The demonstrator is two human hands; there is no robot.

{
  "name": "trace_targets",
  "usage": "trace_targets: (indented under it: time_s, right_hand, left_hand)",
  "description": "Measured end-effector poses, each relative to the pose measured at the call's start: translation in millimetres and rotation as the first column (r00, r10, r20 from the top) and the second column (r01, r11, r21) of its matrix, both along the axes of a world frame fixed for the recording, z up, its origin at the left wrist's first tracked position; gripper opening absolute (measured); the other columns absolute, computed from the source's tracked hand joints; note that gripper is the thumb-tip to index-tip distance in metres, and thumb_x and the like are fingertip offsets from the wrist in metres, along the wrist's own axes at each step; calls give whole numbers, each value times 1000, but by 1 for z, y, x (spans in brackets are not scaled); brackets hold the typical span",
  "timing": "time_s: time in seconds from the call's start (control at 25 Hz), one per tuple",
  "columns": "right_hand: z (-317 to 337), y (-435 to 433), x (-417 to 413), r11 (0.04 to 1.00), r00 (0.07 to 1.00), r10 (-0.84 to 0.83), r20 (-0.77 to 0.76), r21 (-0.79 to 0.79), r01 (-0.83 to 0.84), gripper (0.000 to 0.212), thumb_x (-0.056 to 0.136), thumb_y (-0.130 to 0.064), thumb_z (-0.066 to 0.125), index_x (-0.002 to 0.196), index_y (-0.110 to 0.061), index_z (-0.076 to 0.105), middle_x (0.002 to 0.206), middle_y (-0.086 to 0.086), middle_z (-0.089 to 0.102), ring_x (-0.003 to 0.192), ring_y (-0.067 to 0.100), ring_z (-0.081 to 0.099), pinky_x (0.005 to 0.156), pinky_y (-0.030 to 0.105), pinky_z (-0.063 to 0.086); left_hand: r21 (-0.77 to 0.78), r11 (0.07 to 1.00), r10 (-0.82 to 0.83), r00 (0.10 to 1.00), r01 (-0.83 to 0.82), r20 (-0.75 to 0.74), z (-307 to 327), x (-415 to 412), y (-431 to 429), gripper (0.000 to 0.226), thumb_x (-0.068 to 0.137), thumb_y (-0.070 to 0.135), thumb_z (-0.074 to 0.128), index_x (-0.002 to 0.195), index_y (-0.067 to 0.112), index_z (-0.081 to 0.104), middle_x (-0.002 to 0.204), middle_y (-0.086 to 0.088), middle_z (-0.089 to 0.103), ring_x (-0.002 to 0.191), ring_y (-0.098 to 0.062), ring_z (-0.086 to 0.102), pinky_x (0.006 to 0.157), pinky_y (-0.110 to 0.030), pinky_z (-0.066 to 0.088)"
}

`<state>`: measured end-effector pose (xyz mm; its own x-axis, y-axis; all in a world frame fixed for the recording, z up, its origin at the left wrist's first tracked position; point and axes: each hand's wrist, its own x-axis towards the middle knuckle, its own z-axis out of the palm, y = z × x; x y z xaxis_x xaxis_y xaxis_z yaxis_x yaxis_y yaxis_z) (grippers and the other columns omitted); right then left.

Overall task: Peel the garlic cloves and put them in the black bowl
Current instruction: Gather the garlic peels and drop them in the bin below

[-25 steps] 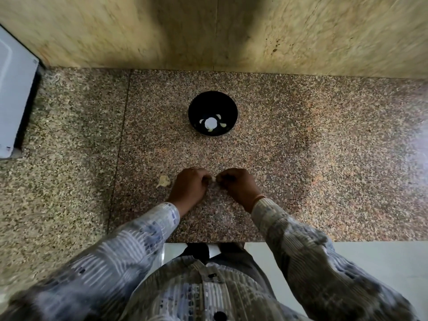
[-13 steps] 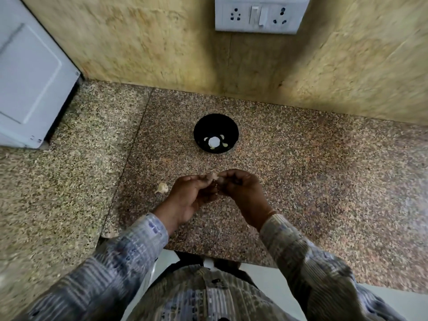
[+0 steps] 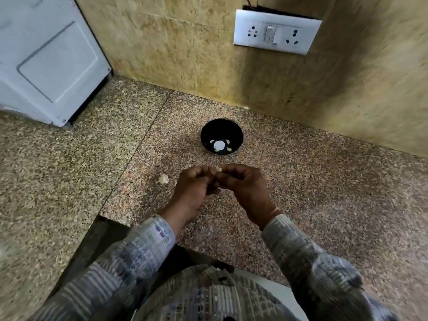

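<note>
Hands: both are held together over the speckled stone desk [image 3: 324, 193], and their fingertips are met at the far end.
Left hand [image 3: 192, 188]: the fingers are curled, and a small pale garlic clove [image 3: 217, 169] is pinched at their tips.
Right hand [image 3: 245, 188]: the fingers are curled as well, and the same clove is nipped from the opposite side. The back of the hand is turned up.
Garlic clove: only a pale scrap is seen between the two sets of fingertips. How much skin is on it cannot be told.
Black bowl [image 3: 208, 133]: it is set upright on the desk just beyond the hands, apart from them and touched by neither.
Peeled cloves [image 3: 228, 149]: a few pale pieces are seen on the bowl's floor, gathered round a round white patch. What that patch is cannot be told.
Garlic piece [image 3: 163, 179]: a whitish lump is left lying on the desk just to the left of the left hand, not touched.
Sleeves [image 3: 148, 242]: patterned grey-blue cloth is worn down to both wrists.
Switch plate [image 3: 276, 31]: it is fixed to the tiled wall [image 3: 173, 42], well beyond the right hand and a little to its right.
White appliance [image 3: 46, 59]: it is stood at the back of the desk, far off to the left of the left hand.
</note>
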<state>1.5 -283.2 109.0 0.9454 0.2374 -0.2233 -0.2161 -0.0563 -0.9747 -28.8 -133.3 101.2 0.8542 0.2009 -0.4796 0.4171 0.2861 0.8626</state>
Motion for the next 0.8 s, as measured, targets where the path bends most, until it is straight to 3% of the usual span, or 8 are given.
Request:
trace_targets:
  time_s: [0.08, 0.16, 0.24, 0.32, 0.48, 0.6, 0.68, 0.8]
  right_hand:
    - [-3, -2, -2, 999, 999, 12, -50, 49, -9, 13, 91, -10, 76, 102, -5, 76, 95, 17, 78, 87, 30, 75, 84, 42, 61]
    - [-8, -3, -2, 975, 975, 37, -217, 224, 13, 11, 95, -5, 68, 101, 2, 72, 100, 26, 73, 89, 31, 71, 85, 42, 59]
    - [-14, -3, -3, 933, 917, 62, -394, 349, 87, 10, 98, 0, 60, 98, -1, 70, 97, 21, 71, 90, 28, 69, 84, 36, 58]
    - [-23, -3, -5, 932, 876, 78, -475, 348, 105, 10, 98, 0, 58, 101, -1, 68, 98, 17, 70, 92, 27, 69, 84, 34, 58]
    - [-35, 1, -9, 939, 837, 78, -542, 321, 121, 13, 98, -1, 59, 109, -1, 66, 99, 16, 70, 92, 26, 69, 84, 34, 59]
    - [-40, 7, -8, 954, 829, 39, -558, 269, 136, 15, 97, -2, 61, 111, -1, 66, 100, 17, 70, 92, 26, 70, 87, 38, 58]
    - [-42, 13, -8, 967, 824, 12, -567, 216, 135, 16, 96, -1, 61, 111, -1, 66, 101, 18, 72, 92, 27, 73, 85, 37, 59]
    - [-42, 18, -7, 974, 816, 3, -578, 185, 128, 19, 96, -1, 60, 115, 0, 66, 106, 21, 73, 99, 30, 73, 85, 38, 60]
  left_hand:
    - [130, 992, -1, 1000, -3, 31, -2, -4, -1, 12, 100, 11, 64, 95, 8, 75, 87, -12, 77, 76, -24, 74, 72, -40, 64]
    - [-32, 998, 49, 999, -50, -20, -3, -9, -1, 13, 100, 7, 62, 93, 6, 73, 82, -10, 76, 72, -20, 72, 68, -37, 63]
    - [-205, 972, 96, 990, -116, -103, -8, -15, 0, 15, 101, 3, 59, 92, 5, 71, 80, -9, 73, 71, -18, 71, 67, -34, 61]
    - [-189, 973, 108, 984, -134, -138, -19, -21, 1, 13, 99, 0, 61, 92, 3, 72, 82, -12, 74, 72, -19, 73, 68, -34, 61]
    - [-9, 984, 178, 981, -179, -78, -28, -32, -2, 11, 91, -4, 70, 98, 2, 75, 87, -15, 78, 79, -26, 78, 70, -32, 62]
    - [135, 971, 204, 978, -198, -36, -41, -35, -4, 16, 89, -1, 74, 94, 12, 80, 88, -8, 80, 84, -26, 78, 77, -41, 65]
    - [293, 941, 179, 984, -167, -13, -52, -37, -4, 15, 89, 7, 75, 95, 19, 81, 89, 1, 80, 86, -17, 78, 82, -43, 64]
    - [527, 843, 93, 995, -103, 45, -54, -42, -3, 16, 92, 17, 75, 106, 22, 81, 96, 8, 79, 84, 0, 73, 81, -30, 62]
